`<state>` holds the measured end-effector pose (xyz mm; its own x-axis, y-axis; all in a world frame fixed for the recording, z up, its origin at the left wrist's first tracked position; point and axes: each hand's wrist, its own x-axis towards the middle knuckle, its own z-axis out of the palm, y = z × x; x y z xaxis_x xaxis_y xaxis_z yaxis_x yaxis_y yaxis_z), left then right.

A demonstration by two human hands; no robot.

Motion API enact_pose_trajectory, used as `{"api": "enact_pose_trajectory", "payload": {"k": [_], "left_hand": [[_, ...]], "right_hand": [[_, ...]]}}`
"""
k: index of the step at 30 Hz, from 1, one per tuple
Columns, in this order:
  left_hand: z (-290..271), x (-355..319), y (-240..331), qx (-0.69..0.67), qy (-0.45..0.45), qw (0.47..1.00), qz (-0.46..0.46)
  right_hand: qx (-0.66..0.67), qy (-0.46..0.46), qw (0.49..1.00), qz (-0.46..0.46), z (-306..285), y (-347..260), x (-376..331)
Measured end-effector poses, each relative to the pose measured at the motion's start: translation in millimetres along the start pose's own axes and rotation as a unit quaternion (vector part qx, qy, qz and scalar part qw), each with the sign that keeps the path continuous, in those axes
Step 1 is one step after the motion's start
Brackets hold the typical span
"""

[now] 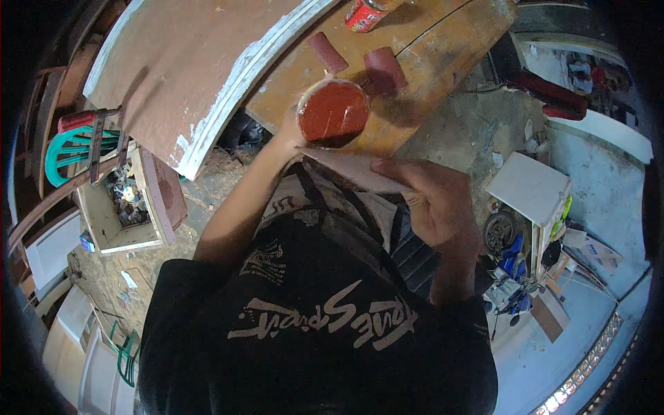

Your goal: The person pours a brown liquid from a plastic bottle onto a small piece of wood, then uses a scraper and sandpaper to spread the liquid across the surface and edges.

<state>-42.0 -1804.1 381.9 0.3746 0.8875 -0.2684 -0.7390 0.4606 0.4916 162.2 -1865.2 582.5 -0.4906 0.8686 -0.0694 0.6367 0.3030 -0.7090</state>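
In my left hand (pixel 286 137) is a round tub (pixel 333 112) with a pale rim and a smooth red-brown face marked by light streaks. Most of that hand's fingers are hidden behind the tub. Just below it, my right hand (pixel 432 194) pinches a thin, flat, pale pinkish sheet (pixel 360 170) between thumb and fingers. The far end of this sheet reaches toward my left wrist, close under the tub. Beyond the tub, two curled pieces of dark red sandpaper (pixel 327 52) lie on a worn wooden tabletop (pixel 436 76).
A red can (pixel 364 15) stands at the table's far edge. To the left is a large brown panel (pixel 187 76) with a white-smeared edge. An open wooden box (pixel 104 218) holds small scraps. At right are a white cabinet (pixel 529 185) and a blue toy-like vehicle (pixel 510 259).
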Motion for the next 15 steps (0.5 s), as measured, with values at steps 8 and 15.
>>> {"api": "enact_pose_trajectory", "payload": {"k": [8,15], "left_hand": [[34,-7,8,0.184,0.058,0.965,0.177],[48,-3,2,0.237,0.084,0.915,0.314]], "right_hand": [[0.282,0.351,0.865,0.221,9,12,-18],[0.387,0.375,0.791,0.291,29,20,-3]]}}
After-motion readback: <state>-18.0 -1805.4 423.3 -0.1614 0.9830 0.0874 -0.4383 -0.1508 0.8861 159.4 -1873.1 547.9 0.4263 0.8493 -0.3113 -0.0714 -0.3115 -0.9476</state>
